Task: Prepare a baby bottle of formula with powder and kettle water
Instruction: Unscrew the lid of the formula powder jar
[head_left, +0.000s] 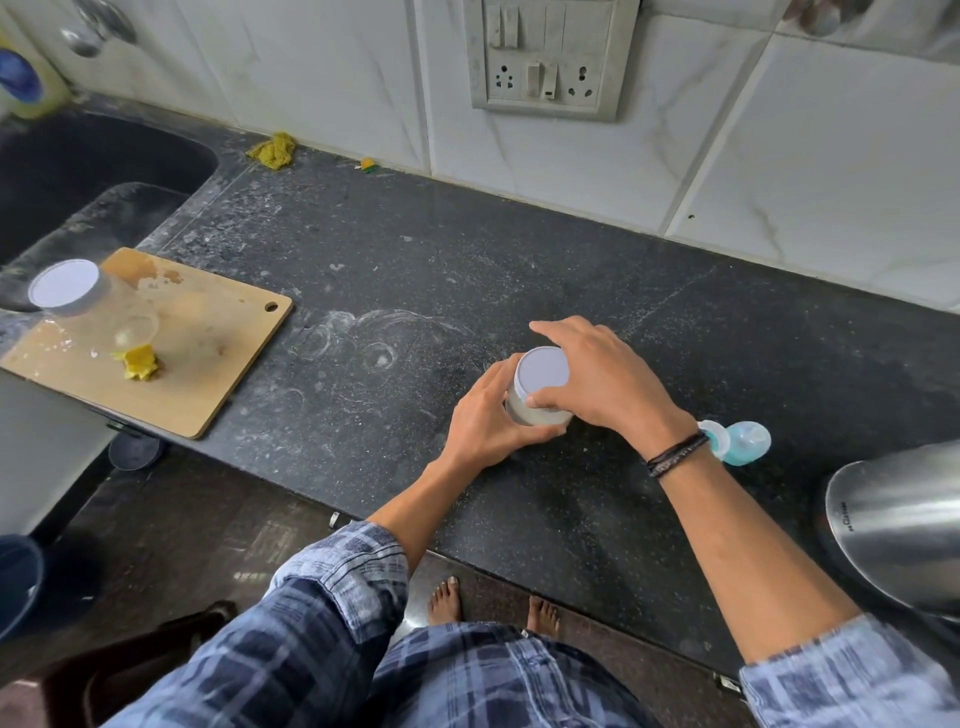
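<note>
A small clear jar with a white lid (542, 375) and pale powder inside stands on the dark counter (519, 260). My left hand (485, 415) grips the jar's body from the left. My right hand (597, 379) curls over the lid from the right, thumb against the lid's edge. A baby bottle (737, 441) with a blue cap lies on its side just behind my right wrist. The steel kettle (898, 525) stands at the right edge. A second white-lidded jar (67, 286) sits on the wooden cutting board (208, 364) at the left.
A yellow scrap (139, 362) and a clear cup (136, 328) lie on the board. A dark sink (78, 171) is at the far left. A switch and socket panel (545, 57) is on the tiled wall. A yellow cloth (272, 149) lies by the wall.
</note>
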